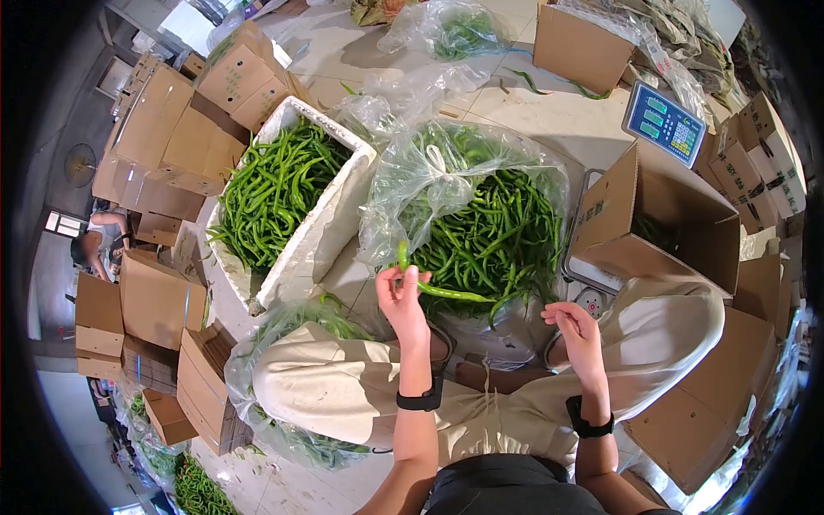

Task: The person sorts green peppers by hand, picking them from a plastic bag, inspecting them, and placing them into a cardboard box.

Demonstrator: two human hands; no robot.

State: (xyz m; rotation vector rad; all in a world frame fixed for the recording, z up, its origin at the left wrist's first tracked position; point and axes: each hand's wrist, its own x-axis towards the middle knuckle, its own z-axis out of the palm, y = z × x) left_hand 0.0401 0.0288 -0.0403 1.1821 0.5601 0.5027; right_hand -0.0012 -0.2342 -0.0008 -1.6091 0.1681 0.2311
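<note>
My left hand (401,296) is closed in a pinch on a long green chili pepper (455,294). One green end rises above the fingertips and a thin length reaches to the right. Just beyond it lies a clear plastic bag (390,206), its mouth spread around a heap of green chili peppers (489,236). My right hand (575,333) hovers by the front right corner of that heap, fingers slightly curled and apart, with nothing seen in them.
A white foam box (330,236) full of peppers stands at the left. To the right, an open cardboard box (601,202) rests on a scale with a blue display (663,123). Cardboard boxes (172,129) are stacked far left, where another person (107,240) is seen.
</note>
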